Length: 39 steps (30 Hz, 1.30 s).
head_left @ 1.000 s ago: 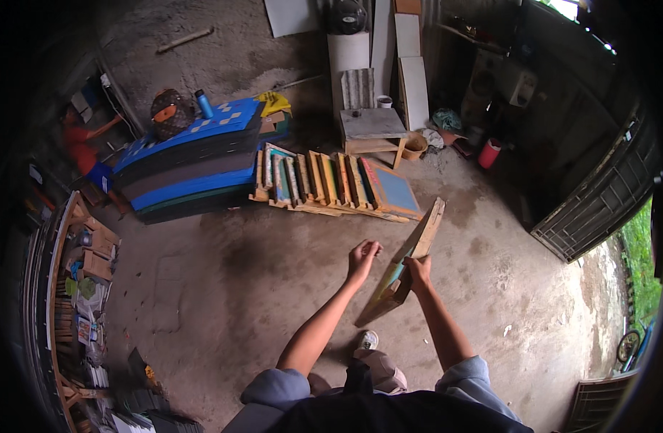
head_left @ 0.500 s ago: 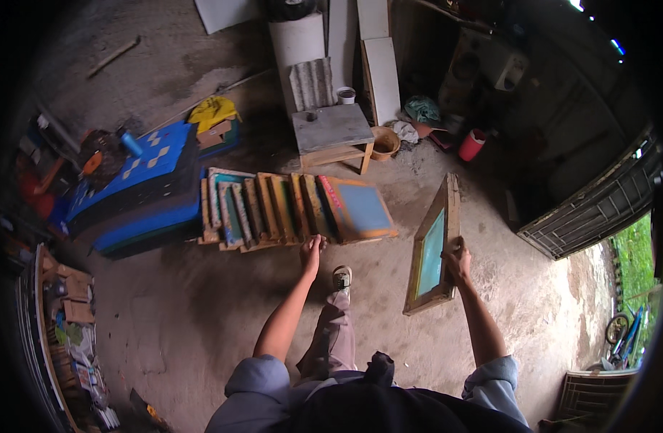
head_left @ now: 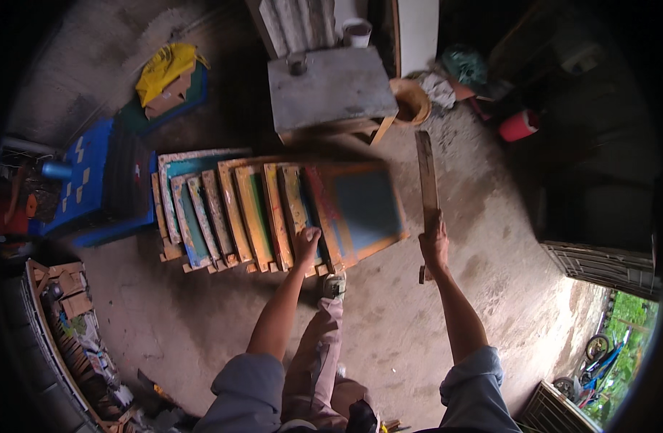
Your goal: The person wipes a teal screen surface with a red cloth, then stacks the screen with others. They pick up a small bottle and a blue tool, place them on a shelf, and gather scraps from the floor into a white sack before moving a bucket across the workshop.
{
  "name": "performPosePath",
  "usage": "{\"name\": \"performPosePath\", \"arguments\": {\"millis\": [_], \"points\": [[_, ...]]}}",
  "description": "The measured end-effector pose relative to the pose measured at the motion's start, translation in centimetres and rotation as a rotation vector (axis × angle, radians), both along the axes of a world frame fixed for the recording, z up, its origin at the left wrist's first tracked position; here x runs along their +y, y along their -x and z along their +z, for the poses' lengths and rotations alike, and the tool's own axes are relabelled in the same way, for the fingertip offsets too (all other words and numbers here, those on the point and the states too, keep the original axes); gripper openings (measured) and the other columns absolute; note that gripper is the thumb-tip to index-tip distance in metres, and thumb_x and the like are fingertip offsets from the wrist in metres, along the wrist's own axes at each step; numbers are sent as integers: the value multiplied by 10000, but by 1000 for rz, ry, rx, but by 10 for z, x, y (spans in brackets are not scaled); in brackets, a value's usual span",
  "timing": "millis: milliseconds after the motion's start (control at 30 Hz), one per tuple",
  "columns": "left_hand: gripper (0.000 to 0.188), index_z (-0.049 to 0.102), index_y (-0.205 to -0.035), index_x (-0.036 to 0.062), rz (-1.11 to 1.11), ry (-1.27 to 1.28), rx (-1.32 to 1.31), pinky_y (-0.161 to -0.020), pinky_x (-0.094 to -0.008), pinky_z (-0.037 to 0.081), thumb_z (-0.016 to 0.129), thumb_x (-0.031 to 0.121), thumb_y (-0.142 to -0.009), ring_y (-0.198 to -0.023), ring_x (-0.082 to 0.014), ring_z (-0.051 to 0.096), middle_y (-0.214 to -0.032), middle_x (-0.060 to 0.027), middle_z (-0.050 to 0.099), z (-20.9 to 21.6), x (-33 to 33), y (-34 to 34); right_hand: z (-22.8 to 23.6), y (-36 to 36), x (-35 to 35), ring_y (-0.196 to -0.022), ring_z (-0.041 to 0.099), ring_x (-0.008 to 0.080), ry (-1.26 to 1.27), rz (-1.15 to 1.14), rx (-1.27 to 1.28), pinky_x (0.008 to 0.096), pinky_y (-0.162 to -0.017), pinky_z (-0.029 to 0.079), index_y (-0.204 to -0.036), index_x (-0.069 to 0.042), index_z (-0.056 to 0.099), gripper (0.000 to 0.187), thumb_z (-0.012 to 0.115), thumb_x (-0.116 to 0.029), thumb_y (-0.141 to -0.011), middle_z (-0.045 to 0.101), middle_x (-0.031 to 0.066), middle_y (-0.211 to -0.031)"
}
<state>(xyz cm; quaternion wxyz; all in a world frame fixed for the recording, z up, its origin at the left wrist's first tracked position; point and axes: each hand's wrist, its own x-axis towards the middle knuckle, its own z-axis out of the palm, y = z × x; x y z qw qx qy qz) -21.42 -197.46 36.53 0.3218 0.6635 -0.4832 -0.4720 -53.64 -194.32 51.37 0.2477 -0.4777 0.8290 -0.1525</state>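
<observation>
Fingers (head_left: 440,224) (right hand (head_left: 434,247)) grip an edge-on frame (head_left: 427,173).

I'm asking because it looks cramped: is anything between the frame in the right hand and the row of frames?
Nothing visible: only concrete floor shows between the held frame and the row of frames.

Workshop, as I see it: stained concrete floor (head_left: 389,317), paint-smeared frames (head_left: 253,209) overlapping in a row, scuffed table (head_left: 331,86), corrugated sheet (head_left: 299,25) propped behind, metal gate (head_left: 598,270) by daylight.
</observation>
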Motion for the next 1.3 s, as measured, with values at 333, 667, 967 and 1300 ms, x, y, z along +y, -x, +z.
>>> {"name": "performPosePath", "arguments": {"millis": [333,667,967,1300], "points": [[555,376,-1345,88,1,-112,118,-1069,-395,250,487,418,-912,-1291,-285,311,-1371,-171,352,-44,-30,40,-131,-82,-4,-1293,292,421,205,193,-101,436,-1083,289,-1394,25,186,741,437,31,-697,293,223,-1410],[518,320,-1393,90,-280,71,-135,-1067,-375,98,222,400,-990,-1351,-199,213,-1449,-95,299,-51,-22,67,-218,-155,29,-1277,313,345,124,267,61,464,-1028,288,-1386,-91,275,763,661,-134,-729,331,143,-1388],[532,307,-1411,144,-527,270,-509,-1086,-492,151,426,347,-934,-1340,-366,185,-1481,-139,204,-19,11,70,-205,-105,11,-1110,452,385,256,548,-248,453,-931,382,-1305,-81,401,488,498,-43,-829,436,185,-1279],[457,469,-1259,68,-926,449,-481,-1015,-484,301,597,226,-850,-1282,-313,339,-1357,-133,399,181,60,89,-19,38,163,-988,548,347,71,440,-146,440,-834,440,-1148,-84,520,303,548,-135,-851,585,149,-1056]]}}
